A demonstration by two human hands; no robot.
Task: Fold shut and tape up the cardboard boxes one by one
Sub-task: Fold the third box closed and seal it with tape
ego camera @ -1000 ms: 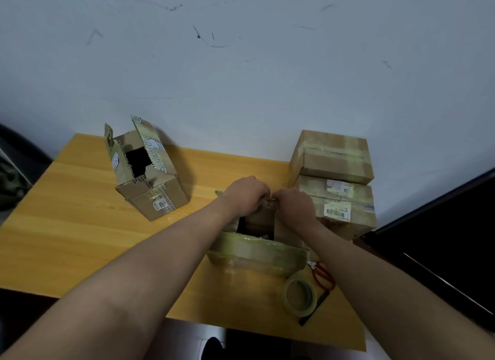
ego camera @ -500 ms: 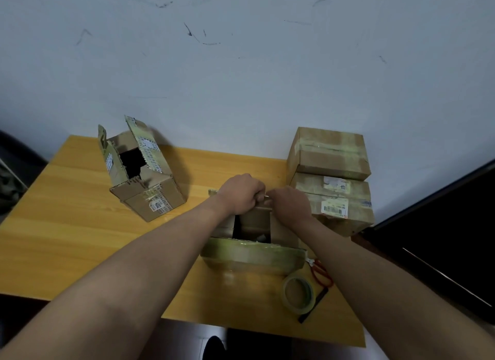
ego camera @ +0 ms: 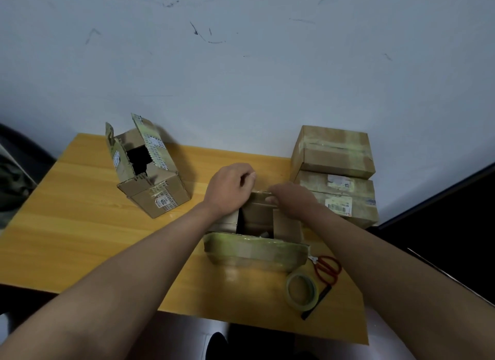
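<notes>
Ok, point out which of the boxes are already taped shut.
The two stacked boxes by the wall on the right: the upper box and the lower box. Their flaps are down. The tilted box at left and the box between the hands gape open.

Looking like a plain packing corner in an office or storeroom: sitting under the fingers [ego camera: 273, 199], a small wooden table [ego camera: 80, 225] against a scuffed white wall [ego camera: 241, 78]; lying near the fingers, worn boxes [ego camera: 332, 156], a tape roll [ego camera: 301, 291] and scissors [ego camera: 328, 266].
</notes>
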